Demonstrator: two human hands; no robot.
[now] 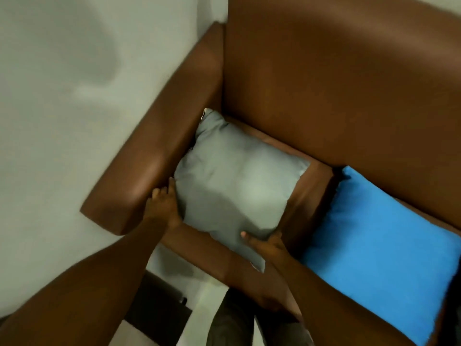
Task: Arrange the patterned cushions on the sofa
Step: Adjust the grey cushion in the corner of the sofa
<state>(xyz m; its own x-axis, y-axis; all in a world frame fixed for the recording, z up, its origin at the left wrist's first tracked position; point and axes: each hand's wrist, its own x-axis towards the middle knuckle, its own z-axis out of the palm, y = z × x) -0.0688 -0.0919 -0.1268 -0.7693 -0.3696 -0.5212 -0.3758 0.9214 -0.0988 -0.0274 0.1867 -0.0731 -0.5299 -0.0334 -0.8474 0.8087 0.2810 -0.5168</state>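
A plain grey cushion lies flat on the seat of the brown leather sofa, pushed into the corner beside the left armrest. My left hand grips the cushion's left edge, fingers wedged between cushion and armrest. My right hand holds its near corner, thumb on top. A bright blue cushion lies flat on the seat to the right, a gap of bare seat between the two. No pattern shows on either upturned face.
A pale wall and floor lie to the left of the sofa. A dark low object sits on the floor near my legs, in front of the sofa's front edge.
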